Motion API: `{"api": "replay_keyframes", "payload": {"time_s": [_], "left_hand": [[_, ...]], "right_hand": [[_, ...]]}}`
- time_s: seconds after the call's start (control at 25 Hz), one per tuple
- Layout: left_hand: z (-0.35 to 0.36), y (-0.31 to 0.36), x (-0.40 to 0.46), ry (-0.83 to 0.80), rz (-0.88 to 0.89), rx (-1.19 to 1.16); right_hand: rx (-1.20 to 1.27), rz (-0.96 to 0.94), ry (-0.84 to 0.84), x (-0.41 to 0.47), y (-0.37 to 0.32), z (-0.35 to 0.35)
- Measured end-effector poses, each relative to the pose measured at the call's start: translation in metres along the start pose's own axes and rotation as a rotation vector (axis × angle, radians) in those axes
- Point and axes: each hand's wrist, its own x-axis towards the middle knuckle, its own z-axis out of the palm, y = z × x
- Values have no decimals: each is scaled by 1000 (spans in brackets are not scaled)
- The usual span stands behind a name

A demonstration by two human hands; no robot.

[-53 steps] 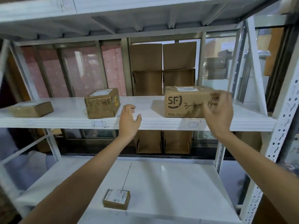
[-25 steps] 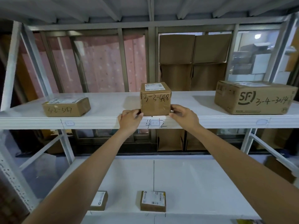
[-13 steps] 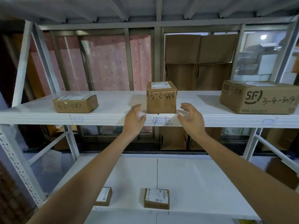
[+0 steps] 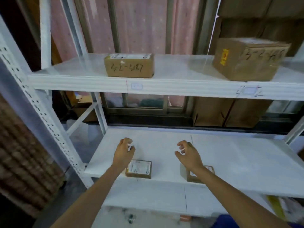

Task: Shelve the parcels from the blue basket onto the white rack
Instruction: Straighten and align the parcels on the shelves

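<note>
- Both hands are empty: left hand (image 4: 124,151) and right hand (image 4: 189,153) hover above the lower shelf (image 4: 238,160) of the white rack (image 4: 44,102), fingers loosely curled and holding nothing.
- Small labelled parcel (image 4: 139,169) lies at the shelf's front edge, just beside the left wrist; a second small parcel (image 4: 197,174) sits mostly hidden under the right forearm.
- Risk, judged: either forearm, drawn back toward the body, could catch these two front-edge parcels and knock them off the shelf.
- Upper shelf (image 4: 177,69) carries a flat carton (image 4: 130,65) handwritten "4-2-5187", though the first digits are uncertain, with a white shipping label on top, its print too small to read.
- Larger carton (image 4: 250,59) stands at the right, turned at an angle, with a yellow sticker and blurred handwriting that cannot be read.
- Shelf-edge tag (image 4: 248,91) shows handwritten marks resembling "4" and "2".
- Blue basket (image 4: 230,222) appears only as a blue sliver at the bottom edge; its remaining parcels cannot be seen, so a blind reach could fumble one.
</note>
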Motion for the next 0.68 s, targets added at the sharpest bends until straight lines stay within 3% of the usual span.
{"api": "replay_keyframes", "payload": {"time_s": [0.36,0.68], "left_hand": [[43,-163,22,-301,-276,148],[109,-204,25,-304,-463,-28]], "right_hand": [[-97,255,-354,6,49,156],[15,390,-301,35,84,226]]}}
